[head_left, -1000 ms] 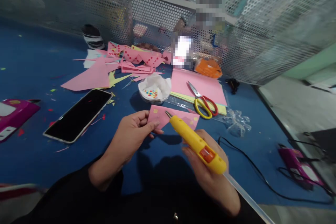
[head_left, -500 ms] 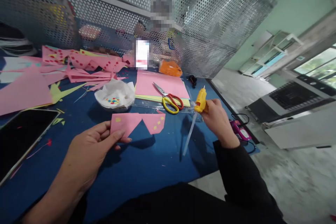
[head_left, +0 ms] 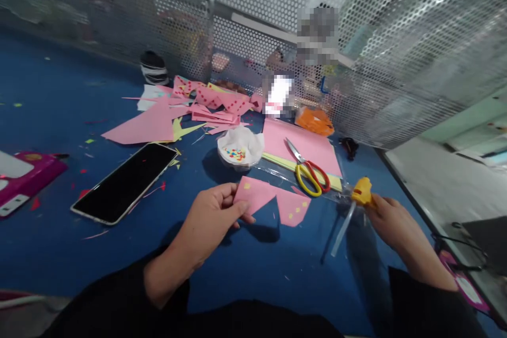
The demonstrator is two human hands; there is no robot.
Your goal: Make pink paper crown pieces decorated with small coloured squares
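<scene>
Pinched between the thumb and fingers of my left hand (head_left: 212, 222) is a cut piece of pink paper (head_left: 261, 193) with small yellow squares on it and a notch in its lower edge. It is held just above the blue table. My right hand (head_left: 396, 222) is wrapped round a yellow glue gun (head_left: 362, 190), from which a clear glue stick (head_left: 344, 229) hangs down. Between the hands and farther back lie scissors (head_left: 311, 169) with red and yellow handles. A bowl (head_left: 241, 148) lined with white holds tiny coloured bits.
Pink and yellow sheets (head_left: 301, 137) lie under the scissors. A dark-screened phone (head_left: 127, 182) and a magenta device (head_left: 35, 179) are at left. Paper scraps (head_left: 150, 124) pile up behind. A perforated metal screen (head_left: 253, 37) borders the table, with an orange bundle (head_left: 315, 120) before it.
The view has swung left, so the table's contents appear farther right and the magenta device at left shows. Both hands keep hold of the pink paper and the glue gun.
</scene>
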